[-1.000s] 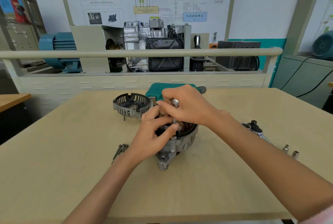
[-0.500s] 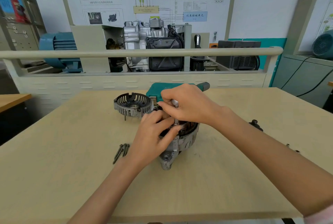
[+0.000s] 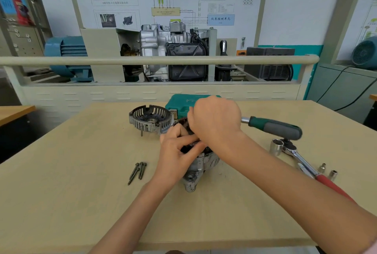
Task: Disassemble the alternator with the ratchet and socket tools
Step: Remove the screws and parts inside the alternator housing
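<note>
The alternator (image 3: 196, 172) stands at the middle of the table with its rear cover off and dark windings showing at the top. My left hand (image 3: 175, 155) grips its upper rim, fingers curled over the windings. My right hand (image 3: 214, 121) is curled over the top of the alternator, holding the head end of a ratchet. The ratchet's green and grey handle (image 3: 275, 128) sticks out to the right. The ratchet head and socket are hidden under my right hand.
The removed slotted end cover (image 3: 151, 121) lies behind and left, in front of a green tool case (image 3: 183, 103). Long bolts (image 3: 138, 172) lie to the left. On the right lie a red-handled ratchet (image 3: 302, 162), a large socket (image 3: 276, 146) and two small sockets (image 3: 327, 171).
The ratchet handle has swung from pointing away behind my right hand round to the right. My left hand keeps its grip on the alternator.
</note>
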A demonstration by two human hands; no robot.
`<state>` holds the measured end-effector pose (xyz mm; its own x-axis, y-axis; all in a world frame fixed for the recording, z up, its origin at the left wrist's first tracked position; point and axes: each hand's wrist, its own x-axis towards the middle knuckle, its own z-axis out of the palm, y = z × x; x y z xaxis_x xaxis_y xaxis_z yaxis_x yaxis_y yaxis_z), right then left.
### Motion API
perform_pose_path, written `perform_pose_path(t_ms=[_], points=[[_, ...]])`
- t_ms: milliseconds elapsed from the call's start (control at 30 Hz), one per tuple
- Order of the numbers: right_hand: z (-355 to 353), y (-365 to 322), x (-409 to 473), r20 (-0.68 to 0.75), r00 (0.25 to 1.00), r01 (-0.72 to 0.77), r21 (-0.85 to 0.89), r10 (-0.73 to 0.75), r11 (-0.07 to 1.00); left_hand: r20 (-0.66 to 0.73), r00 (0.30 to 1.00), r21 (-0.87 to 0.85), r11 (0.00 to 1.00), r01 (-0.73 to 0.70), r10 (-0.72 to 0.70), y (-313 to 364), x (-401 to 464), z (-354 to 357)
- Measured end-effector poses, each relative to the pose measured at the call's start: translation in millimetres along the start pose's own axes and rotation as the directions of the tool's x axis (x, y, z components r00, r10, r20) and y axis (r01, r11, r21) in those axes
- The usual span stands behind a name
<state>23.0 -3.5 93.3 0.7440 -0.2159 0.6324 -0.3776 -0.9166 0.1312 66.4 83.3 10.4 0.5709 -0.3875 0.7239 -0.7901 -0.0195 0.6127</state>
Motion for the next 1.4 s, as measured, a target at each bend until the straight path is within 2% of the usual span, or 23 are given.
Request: perform_pose_path(t_ms=[67, 167, 267, 367, 467, 533, 633, 667, 733, 833, 933, 1033, 1133, 1200, 1267, 1333, 1400], points=[[-1, 0, -1, -0.018, 0.998, 0.055, 0.011, -0.055, 0.998, 0.008, 1.0, 0.006, 1.0, -0.009, 0.009, 1, -2, -1], [-2, 5, -1, -0.106, 0.971, 0.221, 0.075, -0.213, 0.972, 0.062, 0.998, 0.018, 1.0, -0.005, 0.004, 3, -5, -4], [2, 13, 2, -0.169, 0.928, 0.369, 0.282, -0.333, 0.886, 0.128, 0.992, 0.001, 1.0, 0.02, -0.02, 3, -7, -9], [5, 20, 6, -0.169, 0.908, 0.418, 0.437, -0.383, 0.796, 0.157, 0.987, -0.018, 0.999, 0.048, -0.044, 0, -5, -10], [2, 19, 6, -0.161, 0.905, 0.422, 0.44, -0.393, 0.793, 0.133, 0.989, -0.091, 0.993, 0.075, -0.063, 1, -3, -10], [0, 14, 1, -0.151, 0.919, 0.393, 0.356, -0.363, 0.848, 0.109, 0.992, -0.122, 0.99, 0.072, -0.059, 1, -1, -9], [0, 5, -3, -0.112, 0.985, 0.146, 0.118, -0.133, 0.982, 0.068, 0.996, -0.104, 0.992, 0.068, -0.061, -1, -2, -4], [0, 3, -3, -0.09, 0.995, 0.059, 0.063, -0.054, 0.996, 0.05, 0.997, -0.083, 0.994, 0.064, -0.06, -2, -2, -1], [0, 1, -4, -0.063, 0.998, -0.009, 0.017, 0.01, 1.0, 0.023, 0.998, -0.055, 0.996, 0.063, -0.061, -1, -4, 2], [-1, 3, -4, -0.072, 0.996, 0.046, 0.03, -0.043, 0.999, 0.034, 0.998, -0.071, 0.996, 0.062, -0.059, 1, -5, 1], [-2, 7, 0, -0.098, 0.973, 0.218, 0.093, -0.209, 0.971, 0.106, 0.99, -0.094, 0.99, 0.102, -0.091, 4, -5, -6], [-2, 15, 4, -0.102, 0.941, 0.337, 0.25, -0.322, 0.908, 0.163, 0.982, -0.078, 0.99, 0.115, -0.101, 6, -5, -10], [0, 22, 5, -0.099, 0.923, 0.38, 0.395, -0.372, 0.837, 0.15, 0.983, -0.094, 0.988, 0.125, -0.11, 6, -3, -10], [-1, 23, 4, -0.095, 0.919, 0.386, 0.42, -0.383, 0.822, 0.13, 0.984, -0.122, 0.983, 0.136, -0.12, 6, -2, -8], [-3, 20, 2, -0.08, 0.93, 0.361, 0.38, -0.359, 0.852, 0.096, 0.989, -0.139, 0.983, 0.124, -0.111, 6, -2, -6], [-2, 14, 0, -0.063, 0.957, 0.291, 0.275, -0.285, 0.917, 0.059, 0.993, -0.147, 0.983, 0.114, -0.107, 6, -3, -4], [0, 8, 0, -0.045, 0.988, 0.151, 0.117, -0.147, 0.981, 0.038, 0.992, -0.145, 0.982, 0.124, -0.12, 6, -3, -2]])
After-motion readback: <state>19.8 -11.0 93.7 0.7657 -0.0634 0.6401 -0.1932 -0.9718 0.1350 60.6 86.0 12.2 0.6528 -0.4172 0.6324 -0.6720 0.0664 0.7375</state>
